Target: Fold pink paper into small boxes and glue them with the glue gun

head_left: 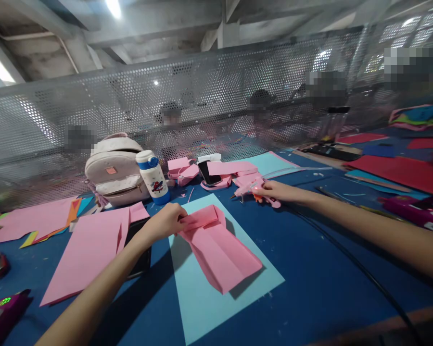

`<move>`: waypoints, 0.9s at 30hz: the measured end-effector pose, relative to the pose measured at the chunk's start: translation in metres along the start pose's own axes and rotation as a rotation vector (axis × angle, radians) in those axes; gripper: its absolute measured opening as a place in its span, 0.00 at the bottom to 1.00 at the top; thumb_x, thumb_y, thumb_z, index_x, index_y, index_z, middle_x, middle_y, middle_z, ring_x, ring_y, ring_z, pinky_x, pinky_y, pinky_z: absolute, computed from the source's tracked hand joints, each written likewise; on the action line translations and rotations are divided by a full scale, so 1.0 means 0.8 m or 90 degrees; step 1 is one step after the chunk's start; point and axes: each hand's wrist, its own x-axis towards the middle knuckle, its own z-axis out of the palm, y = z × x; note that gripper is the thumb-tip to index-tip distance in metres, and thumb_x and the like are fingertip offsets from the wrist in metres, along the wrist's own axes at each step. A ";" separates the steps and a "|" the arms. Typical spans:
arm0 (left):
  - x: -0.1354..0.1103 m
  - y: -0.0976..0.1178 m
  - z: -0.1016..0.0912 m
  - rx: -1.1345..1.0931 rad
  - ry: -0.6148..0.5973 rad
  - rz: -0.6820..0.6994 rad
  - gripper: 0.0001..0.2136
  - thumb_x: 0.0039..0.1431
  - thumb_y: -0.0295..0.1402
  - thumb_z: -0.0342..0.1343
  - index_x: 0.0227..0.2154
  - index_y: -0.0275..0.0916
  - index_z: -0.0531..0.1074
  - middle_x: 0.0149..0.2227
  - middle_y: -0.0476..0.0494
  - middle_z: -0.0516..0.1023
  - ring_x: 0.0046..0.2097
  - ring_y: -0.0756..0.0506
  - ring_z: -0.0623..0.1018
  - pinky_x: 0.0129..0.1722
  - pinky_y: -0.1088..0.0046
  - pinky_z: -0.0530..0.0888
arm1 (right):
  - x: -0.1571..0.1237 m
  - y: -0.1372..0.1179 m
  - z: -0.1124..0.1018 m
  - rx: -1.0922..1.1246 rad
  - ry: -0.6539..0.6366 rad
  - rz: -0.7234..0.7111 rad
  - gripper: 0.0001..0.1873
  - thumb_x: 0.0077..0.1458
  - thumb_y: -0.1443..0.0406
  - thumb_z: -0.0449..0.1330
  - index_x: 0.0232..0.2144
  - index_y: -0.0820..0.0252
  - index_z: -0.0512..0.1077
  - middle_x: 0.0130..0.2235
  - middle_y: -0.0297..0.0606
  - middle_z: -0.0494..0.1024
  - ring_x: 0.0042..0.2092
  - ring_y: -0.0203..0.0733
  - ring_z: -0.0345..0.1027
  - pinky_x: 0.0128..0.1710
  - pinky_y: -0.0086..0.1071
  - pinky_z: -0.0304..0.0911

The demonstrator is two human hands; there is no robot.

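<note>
My left hand [168,222] pinches the upper end of a folded pink paper piece [218,250], which lies on a light blue sheet [216,293] on the dark blue table. My right hand [276,191] reaches farther back and is closed on a pink glue gun [254,189]. A black cord [350,262] runs from the gun toward the near right.
A white bottle with a blue cap [154,177] and a pale backpack [112,171] stand at the back left. A phone [208,173] leans among pink paper scraps. Large pink sheets [90,247] lie left, red sheets [400,170] right. A perforated metal screen [202,96] closes the back; people sit behind it.
</note>
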 end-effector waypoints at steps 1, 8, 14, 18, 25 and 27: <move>0.000 0.000 0.001 0.000 -0.001 0.001 0.10 0.42 0.24 0.50 0.14 0.38 0.55 0.14 0.55 0.57 0.21 0.54 0.61 0.22 0.76 0.51 | 0.000 -0.001 -0.001 -0.007 0.009 -0.004 0.38 0.51 0.36 0.55 0.30 0.70 0.77 0.29 0.46 0.77 0.24 0.33 0.62 0.22 0.26 0.55; 0.001 0.002 0.007 -0.004 -0.003 0.007 0.08 0.43 0.23 0.49 0.15 0.38 0.56 0.15 0.54 0.57 0.21 0.54 0.60 0.22 0.76 0.51 | -0.009 -0.002 -0.002 -0.053 0.036 -0.010 0.34 0.51 0.40 0.57 0.32 0.68 0.75 0.28 0.42 0.77 0.20 0.32 0.63 0.20 0.27 0.56; 0.001 0.004 0.008 -0.004 -0.002 0.022 0.12 0.43 0.24 0.50 0.15 0.39 0.52 0.16 0.56 0.49 0.21 0.54 0.57 0.21 0.75 0.50 | -0.023 0.002 0.008 -0.065 0.052 -0.007 0.33 0.54 0.41 0.54 0.34 0.67 0.76 0.30 0.42 0.77 0.23 0.37 0.68 0.24 0.29 0.61; -0.001 0.007 0.007 -0.002 0.001 0.025 0.12 0.42 0.22 0.50 0.16 0.39 0.50 0.17 0.56 0.47 0.22 0.54 0.55 0.22 0.75 0.50 | -0.032 -0.001 0.010 -0.101 0.058 0.000 0.34 0.56 0.41 0.51 0.36 0.66 0.75 0.30 0.41 0.76 0.25 0.39 0.70 0.28 0.31 0.62; -0.004 0.013 0.008 0.006 0.001 0.017 0.13 0.43 0.22 0.50 0.16 0.39 0.49 0.18 0.56 0.48 0.22 0.54 0.54 0.22 0.73 0.49 | -0.048 -0.015 0.012 -0.270 0.056 -0.003 0.27 0.61 0.45 0.48 0.35 0.61 0.72 0.29 0.41 0.79 0.33 0.48 0.74 0.34 0.34 0.62; -0.004 0.014 0.008 0.010 0.000 0.015 0.14 0.43 0.22 0.50 0.16 0.39 0.49 0.18 0.56 0.48 0.22 0.54 0.54 0.22 0.73 0.49 | -0.053 -0.018 0.010 -0.299 0.064 0.003 0.27 0.62 0.45 0.47 0.35 0.59 0.72 0.30 0.41 0.79 0.35 0.49 0.74 0.34 0.34 0.61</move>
